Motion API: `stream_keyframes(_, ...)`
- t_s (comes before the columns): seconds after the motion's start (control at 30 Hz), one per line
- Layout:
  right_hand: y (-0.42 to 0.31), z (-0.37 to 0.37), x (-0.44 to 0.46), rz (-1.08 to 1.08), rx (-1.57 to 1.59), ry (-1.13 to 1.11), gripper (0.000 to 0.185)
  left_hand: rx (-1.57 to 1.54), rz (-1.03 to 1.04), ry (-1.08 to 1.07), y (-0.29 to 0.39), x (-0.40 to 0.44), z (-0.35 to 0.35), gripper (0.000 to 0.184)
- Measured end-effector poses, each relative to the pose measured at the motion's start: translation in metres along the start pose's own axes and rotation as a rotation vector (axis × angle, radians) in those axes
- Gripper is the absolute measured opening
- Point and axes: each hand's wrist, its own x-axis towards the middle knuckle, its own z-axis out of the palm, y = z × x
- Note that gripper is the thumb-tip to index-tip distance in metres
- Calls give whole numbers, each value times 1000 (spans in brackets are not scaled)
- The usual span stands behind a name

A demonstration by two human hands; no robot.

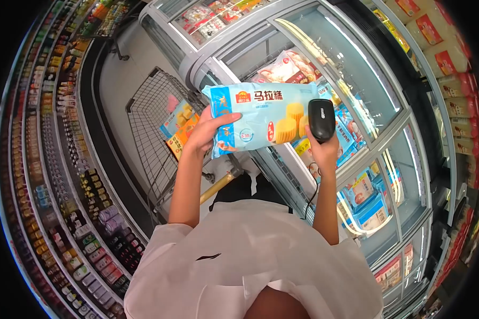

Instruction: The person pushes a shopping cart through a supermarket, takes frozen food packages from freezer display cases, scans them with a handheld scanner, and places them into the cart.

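Note:
A light-blue bag of sponge cakes (258, 117), with yellow cakes printed on it, is held up in front of me. My left hand (205, 133) grips its left end, thumb across the front and the other fingers hidden behind. At the bag's right end my right hand (324, 151) is closed around a black handheld barcode scanner (321, 120). The scanner covers part of the bag's right side; whether it touches the bag I cannot tell. A dark cord (312, 196) hangs down beside my right wrist.
An upright freezer chest (303, 183) with sliding glass lids lies ahead and right, one section uncovered, showing packaged frozen food (290, 66). A wire shopping cart (149, 133) with several packages stands at left. Stocked shelves (64, 159) curve along the far left.

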Motion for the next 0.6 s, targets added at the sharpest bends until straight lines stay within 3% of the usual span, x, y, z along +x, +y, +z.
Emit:
stream_keyframes(0.2,-56,-21,-44,469,571,-170,40,-424,177,-17,1,-99,-93,60)
stream_keyframes(0.27,-67,-9,-53,490,828,-320,47,-518,224,-3,-5,-120,-116,61)
stream_keyframes(0.37,-81,35,-67,511,960,-552,55,-478,259,-1,-20,-141,-152,66)
stream_keyframes(0.5,-124,102,-93,426,757,-513,54,-442,377,128,-15,-170,-184,67)
stream_keyframes(0.6,-145,135,-116,431,752,-538,52,-423,242,327,-15,-187,-218,70)
